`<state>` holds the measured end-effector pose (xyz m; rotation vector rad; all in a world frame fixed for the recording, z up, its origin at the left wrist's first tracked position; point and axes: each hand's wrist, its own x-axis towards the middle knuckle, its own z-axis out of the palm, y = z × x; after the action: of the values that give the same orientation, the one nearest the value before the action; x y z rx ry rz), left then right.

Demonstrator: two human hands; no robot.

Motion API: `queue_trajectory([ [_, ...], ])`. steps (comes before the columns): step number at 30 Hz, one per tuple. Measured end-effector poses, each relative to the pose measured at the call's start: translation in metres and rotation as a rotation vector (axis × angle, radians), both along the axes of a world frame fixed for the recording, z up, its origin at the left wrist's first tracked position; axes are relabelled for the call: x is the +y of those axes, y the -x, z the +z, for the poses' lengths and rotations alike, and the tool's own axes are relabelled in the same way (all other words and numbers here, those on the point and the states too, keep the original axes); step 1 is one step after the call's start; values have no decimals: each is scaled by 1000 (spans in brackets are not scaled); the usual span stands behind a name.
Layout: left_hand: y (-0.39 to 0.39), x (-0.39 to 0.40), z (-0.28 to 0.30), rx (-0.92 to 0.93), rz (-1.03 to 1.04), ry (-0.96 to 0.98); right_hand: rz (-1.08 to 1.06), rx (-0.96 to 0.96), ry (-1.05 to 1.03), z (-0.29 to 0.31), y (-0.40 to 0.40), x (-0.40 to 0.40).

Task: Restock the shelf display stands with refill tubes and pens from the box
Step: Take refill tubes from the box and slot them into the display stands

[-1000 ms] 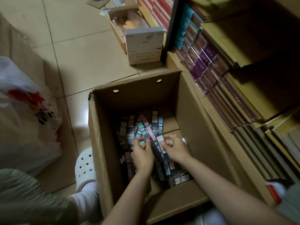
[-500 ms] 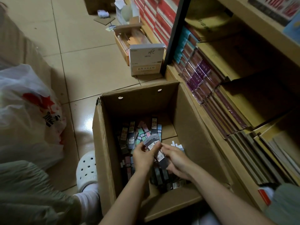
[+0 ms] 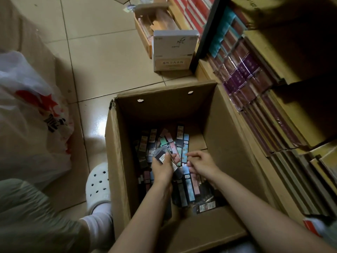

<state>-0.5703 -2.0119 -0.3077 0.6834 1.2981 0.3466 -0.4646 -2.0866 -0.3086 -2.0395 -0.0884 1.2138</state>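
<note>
An open cardboard box [image 3: 118, 161] stands on the floor with several flat refill tube packs [image 3: 169, 141] in dark, pink, green and blue lying loose on its bottom. Both my hands are down inside it. My left hand [image 3: 162, 168] grips a small stack of dark packs [image 3: 160, 156] with white labels. My right hand [image 3: 200, 164] hovers just right of the stack with its fingers loosely curled over the pile; I cannot tell whether it pinches a pack.
Low shelves [image 3: 255, 84] packed with wrapped notebooks run along the right, tight against the box. A white carton [image 3: 173, 52] and an open wooden tray [image 3: 145, 28] sit on the tiles beyond. A white plastic bag [image 3: 31, 115] lies left, my white clog [image 3: 98, 185] beside the box.
My right hand has let go of the stack and drawn slightly right. My left hand keeps the dark packs, holding them a little higher over the pile.
</note>
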Motion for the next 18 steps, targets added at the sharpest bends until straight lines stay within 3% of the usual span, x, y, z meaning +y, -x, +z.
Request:
queue_trajectory([
  [4, -9, 6, -14, -18, -36, 58, 227, -359, 139, -11, -24, 23],
  [10, -11, 15, -32, -7, -142, 81, 589, -462, 371, -38, -42, 55],
  [18, -10, 11, -15, -29, -146, 21, 338, -535, 198, -36, -21, 39],
])
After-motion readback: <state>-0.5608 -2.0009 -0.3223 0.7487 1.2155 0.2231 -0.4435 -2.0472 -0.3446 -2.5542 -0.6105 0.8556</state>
